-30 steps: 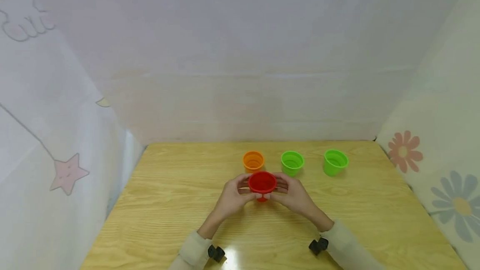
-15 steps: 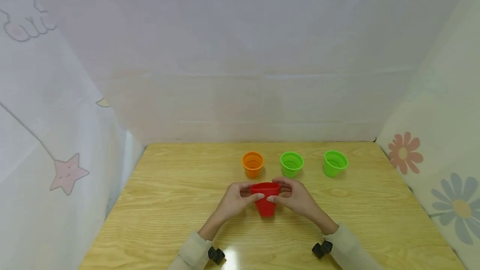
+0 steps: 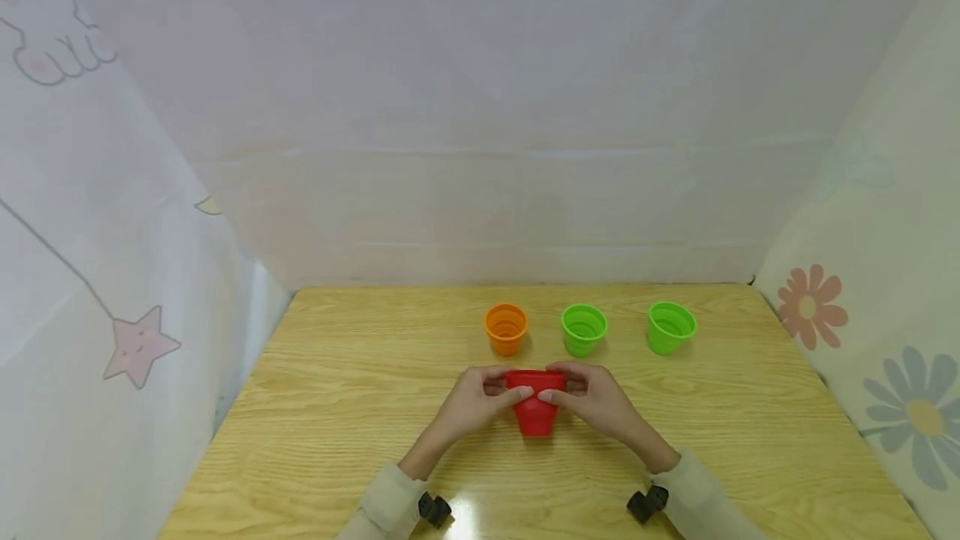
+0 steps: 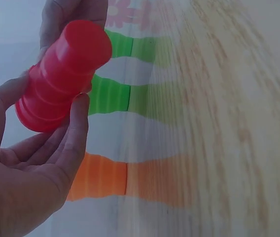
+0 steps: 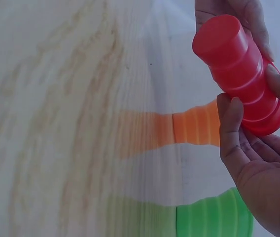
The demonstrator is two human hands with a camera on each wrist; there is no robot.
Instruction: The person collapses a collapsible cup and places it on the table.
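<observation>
A red ribbed collapsible cup (image 3: 536,417) is held between both hands above the table, its base tipped toward the person so its outer side faces the head camera. On its left, my left hand (image 3: 470,401) grips it near the rim, thumb on the near side and fingers behind. My right hand (image 3: 597,402) grips the opposite side in the same way. Both wrist views show the red cup's closed base (image 4: 88,44) and stepped wall. The cup's inside is hidden.
Behind the hands stand an orange cup (image 3: 507,330), a green cup (image 3: 584,330) and another green cup (image 3: 671,328), upright in a row on the wooden table (image 3: 337,407). A pale cloth (image 3: 487,148) hangs behind the table.
The red cup has tilted, its opening turning out of the head camera's sight and its base swinging toward the person. Both hands moved slightly nearer with it. The other cups stayed put.
</observation>
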